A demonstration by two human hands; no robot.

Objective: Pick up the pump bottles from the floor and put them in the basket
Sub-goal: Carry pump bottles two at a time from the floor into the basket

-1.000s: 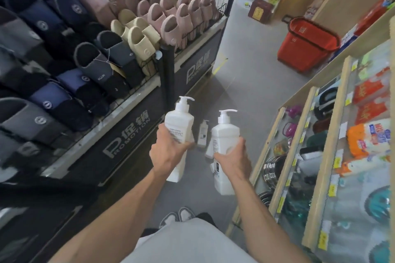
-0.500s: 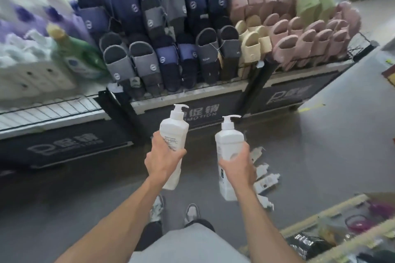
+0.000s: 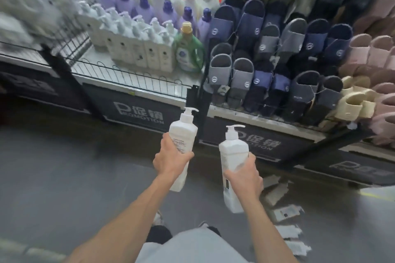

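At 12 o'clock, left hand (image 3: 171,161) clasps one white pump bottle (image 3: 183,134) mid-body; right hand (image 3: 243,175) clasps the second pump bottle (image 3: 232,151). Rigid, slick plastic, probably heavy; I judge body grips safest, never the pumps.

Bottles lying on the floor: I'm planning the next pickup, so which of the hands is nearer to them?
Right. The right hand, holding a pump bottle, is just left of the floor bottles; the left hand, holding a second pump bottle, is farther left.
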